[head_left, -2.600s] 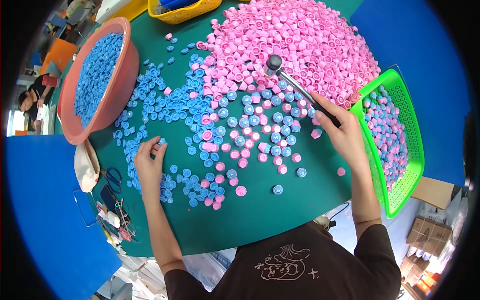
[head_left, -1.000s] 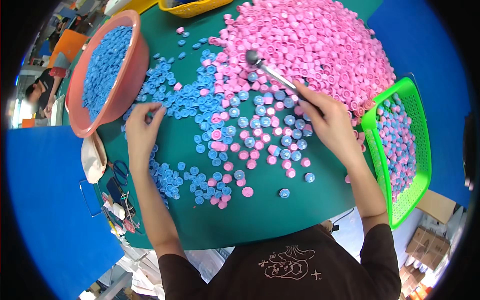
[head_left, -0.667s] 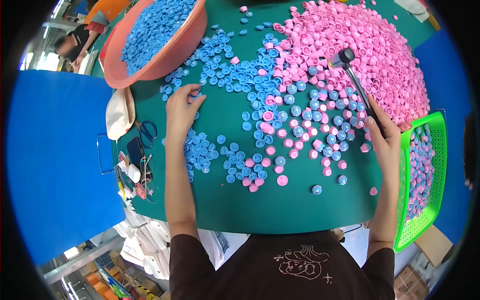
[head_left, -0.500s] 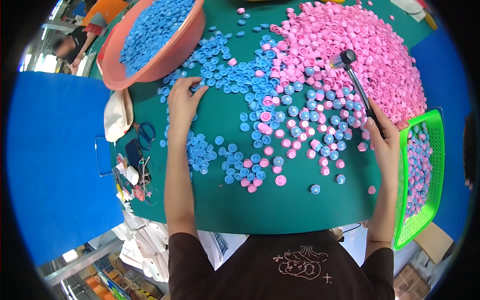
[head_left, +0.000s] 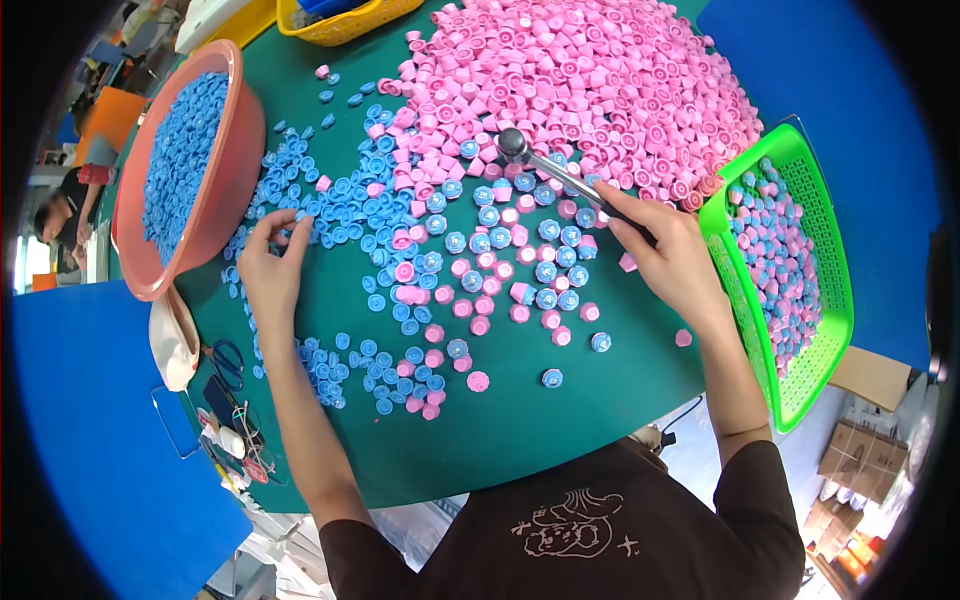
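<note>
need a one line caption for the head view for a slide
Right hand grips a small hammer over pink caps; left hand rests among blue caps.

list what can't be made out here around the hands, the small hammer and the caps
- Head view: the handle end of the small metal-headed hammer is hidden inside the right hand.
- Whether the left hand pinches a small blue plastic cap or only touches it: fingertips cover it.
- The yellow plastic basket is cut off by the top edge.
- The green mesh basket: its caps are too small to tell how they join.
</note>
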